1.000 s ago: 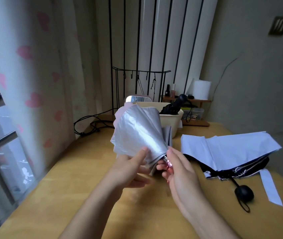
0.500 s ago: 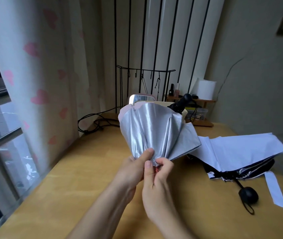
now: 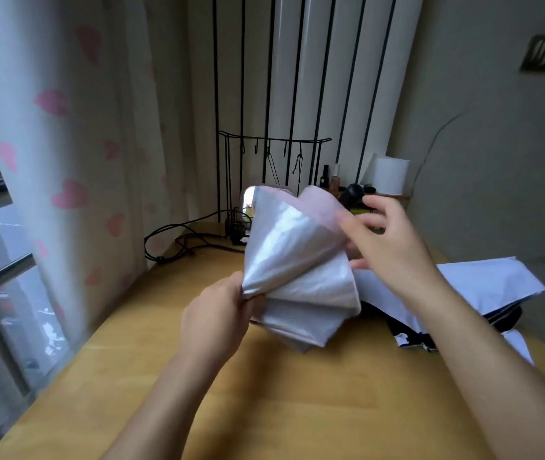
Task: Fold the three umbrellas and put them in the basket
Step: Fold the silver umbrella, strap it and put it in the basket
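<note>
Silver umbrella (image 3: 297, 260) in air over worktop (image 3: 264, 400), long axis slanted: narrow end low-left, wide pleated rim up-right. Left hand (image 3: 214, 323) fingers pinch narrow end. Right hand (image 3: 394, 247) at rim, fingers blurred; grip on fabric cannot tell. White umbrella (image 3: 483, 282) lies on worktop, partly hidden behind right forearm.

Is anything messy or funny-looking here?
Yes. The white umbrella sprawls loose and unfolded on the table, at the right. The silver umbrella, gripped by the left hand, has crumpled, uneven pleats.
</note>
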